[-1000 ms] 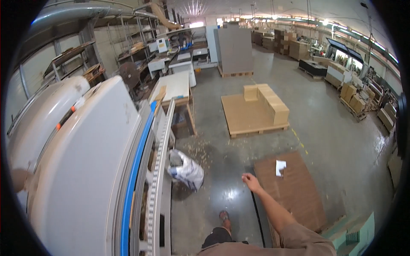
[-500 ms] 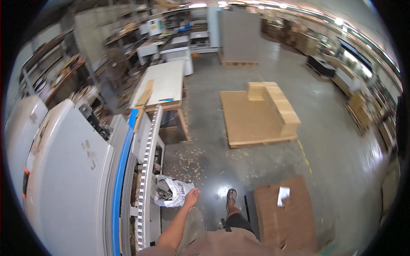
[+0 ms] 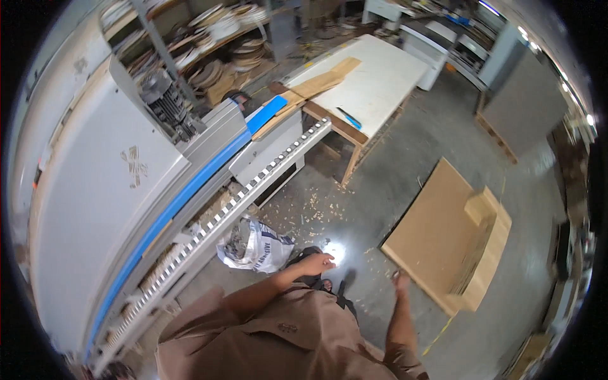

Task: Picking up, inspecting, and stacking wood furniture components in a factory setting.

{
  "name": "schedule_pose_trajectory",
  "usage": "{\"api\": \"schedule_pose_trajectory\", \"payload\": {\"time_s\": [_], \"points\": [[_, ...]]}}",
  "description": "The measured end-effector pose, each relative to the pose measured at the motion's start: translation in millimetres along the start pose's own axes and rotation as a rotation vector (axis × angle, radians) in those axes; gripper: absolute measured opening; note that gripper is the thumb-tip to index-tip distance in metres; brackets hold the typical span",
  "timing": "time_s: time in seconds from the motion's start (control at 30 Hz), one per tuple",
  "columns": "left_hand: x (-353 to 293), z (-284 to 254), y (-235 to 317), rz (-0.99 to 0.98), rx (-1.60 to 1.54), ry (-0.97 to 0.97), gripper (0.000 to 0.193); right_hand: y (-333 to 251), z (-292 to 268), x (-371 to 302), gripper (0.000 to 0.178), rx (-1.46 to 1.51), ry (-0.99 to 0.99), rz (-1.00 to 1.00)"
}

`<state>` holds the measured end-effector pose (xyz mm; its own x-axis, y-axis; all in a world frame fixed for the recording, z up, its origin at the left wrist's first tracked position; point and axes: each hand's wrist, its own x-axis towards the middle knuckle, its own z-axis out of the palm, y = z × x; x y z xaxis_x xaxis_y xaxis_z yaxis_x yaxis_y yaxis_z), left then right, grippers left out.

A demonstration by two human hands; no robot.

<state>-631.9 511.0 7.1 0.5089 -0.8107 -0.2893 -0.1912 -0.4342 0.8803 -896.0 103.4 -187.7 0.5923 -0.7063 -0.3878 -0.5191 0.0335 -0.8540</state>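
Note:
My left hand (image 3: pixel 316 262) hangs in front of my body with its fingers loosely curled together and nothing seen in them. It is nearest to a white plastic sack (image 3: pixel 269 248) with grey scraps at its mouth, standing on the floor beside a long machine. My right hand (image 3: pixel 399 280) is lowered at my right side, small and blurred; its finger pose is unclear. In the picture it lies close to the edge of a brown panel (image 3: pixel 437 215) on the floor, but contact cannot be told. Stacked tan boards (image 3: pixel 491 253) line that panel's far right side.
Along the left runs a grey machine (image 3: pixel 107 183) with a blue strip and a white toothed rail (image 3: pixel 253 193). Past its end stands a white-topped table (image 3: pixel 380 76) bearing wooden strips (image 3: pixel 326 79) and a blue-handled tool (image 3: pixel 349 119). Wood chips (image 3: pixel 316 212) litter the floor.
My view has swung left and tilted, so the machine and table fill more of it. My right arm has come into sight. The sack now shows to the left of my left hand.

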Motion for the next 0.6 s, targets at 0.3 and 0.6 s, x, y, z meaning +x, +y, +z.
{"api": "schedule_pose_trajectory", "payload": {"time_s": [0.3,0.6], "points": [[266,-75,29,0.157,-0.417,0.345,0.032,-339,-62,283,0.025,0.199,-0.006,-0.064],[505,-317,104,0.055,-0.07,0.514,0.043,-168,-86,313,0.046,-0.125,-0.455,0.47]]}}
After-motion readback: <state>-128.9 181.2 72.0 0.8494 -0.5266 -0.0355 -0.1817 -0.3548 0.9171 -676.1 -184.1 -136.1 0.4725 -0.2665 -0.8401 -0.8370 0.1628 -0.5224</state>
